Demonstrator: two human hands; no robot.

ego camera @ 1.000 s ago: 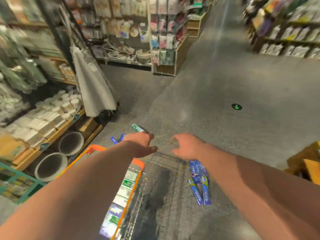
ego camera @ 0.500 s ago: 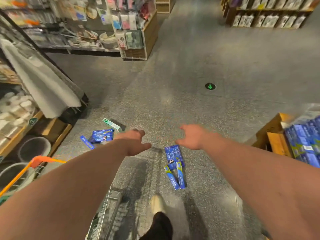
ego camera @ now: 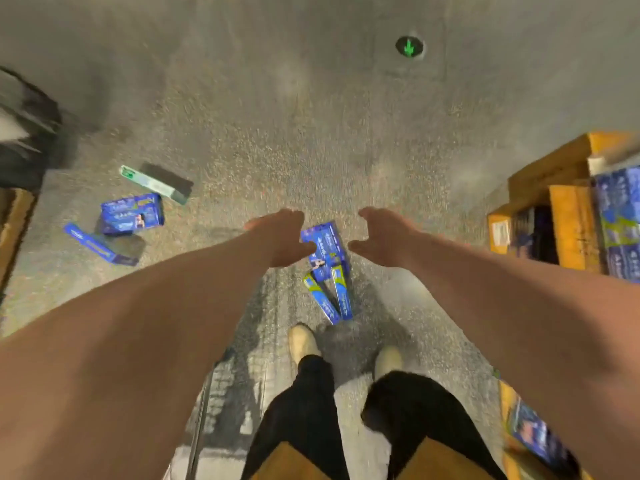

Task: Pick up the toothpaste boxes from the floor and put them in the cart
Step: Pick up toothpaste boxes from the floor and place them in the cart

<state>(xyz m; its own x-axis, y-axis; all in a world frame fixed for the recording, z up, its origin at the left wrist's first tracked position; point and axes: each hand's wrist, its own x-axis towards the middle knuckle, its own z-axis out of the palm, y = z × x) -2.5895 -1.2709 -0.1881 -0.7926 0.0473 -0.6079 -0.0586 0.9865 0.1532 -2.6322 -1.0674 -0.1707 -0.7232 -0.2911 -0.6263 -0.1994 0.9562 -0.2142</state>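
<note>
Head camera view, looking straight down at a speckled grey shop floor (ego camera: 311,140). Two bare arms reach forward from the bottom corners. The left hand (ego camera: 282,239) and the right hand (ego camera: 382,237) are side by side, both released, with fingers spread and thumbs turned inward, and neither holds anything. Between and below them a blue toothpaste pack (ego camera: 327,247) lies flat on the floor. The left thumb overlaps its edge in the view, but I cannot tell whether it touches.

Two slim blue and yellow-green boxes (ego camera: 334,297) lie just beside that pack, on the near side, pointing toward the person's pale shoes (ego camera: 303,342). Black trousers fill the bottom centre.

Well apart on the left lies a second group of boxes: a blue multipack (ego camera: 133,213), a slim blue box (ego camera: 98,244) just beside it, and a green box (ego camera: 152,181) a little farther away.

A blurred sliver of the wire cart (ego camera: 204,420) shows at the bottom, between the left arm and the left leg. On the right stand cardboard cartons (ego camera: 568,223) holding more blue packs. A round green arrow marker (ego camera: 409,46) sits on the floor at the top.
</note>
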